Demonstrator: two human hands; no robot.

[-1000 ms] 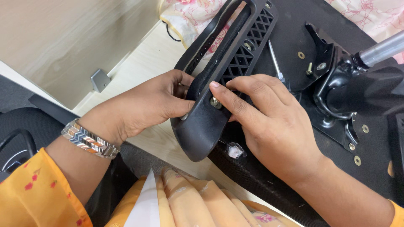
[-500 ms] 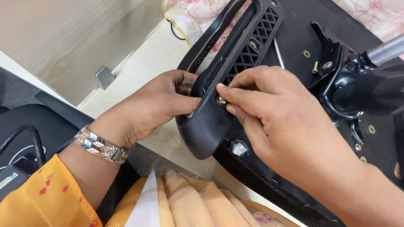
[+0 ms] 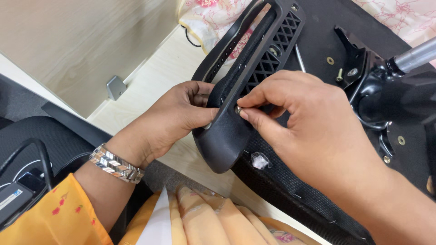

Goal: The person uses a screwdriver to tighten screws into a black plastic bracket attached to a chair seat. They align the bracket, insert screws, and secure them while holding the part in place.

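Holding the black plastic armrest (image 3: 236, 113) steady comes first: left hand (image 3: 175, 120) wrapped around its rounded lower end, thumb pressed on the face, fingers curled behind and closed on the part. Keep that grip firm so the bracket cannot twist. Metal watch bracelet (image 3: 113, 164) and orange sleeve (image 3: 50, 218) sit clear of the work, near the bottom-left of the view; folded orange cloth (image 3: 200, 218) lies below the armrest.

Pinching a small silver screw (image 3: 237, 109) between thumb and forefinger of the right hand (image 3: 309, 131), fingers narrowed tight around its head, right at a hole in the armrest's solid face. Judged best practice: set the screw square to the hole, turn lightly at first to catch the thread, stop and back off if resistance comes early. Whether the thread has caught cannot be told.

Armrest itself tilted, lower end over the edge of the black fabric seat underside (image 3: 318, 59), lattice section (image 3: 272, 50) running up toward the far side. Crumpled clear plastic scrap (image 3: 260, 160) lying on the seat edge just below the right hand.

Farther off: 1 loose bolt (image 3: 339, 75) and 1 washer (image 3: 330, 60) on the seat base, beside the black metal mechanism (image 3: 377, 90) with its silver column (image 3: 415, 54). Worth keeping those within reach, yet away from the edge. Wooden panel (image 3: 81, 45) at far left.
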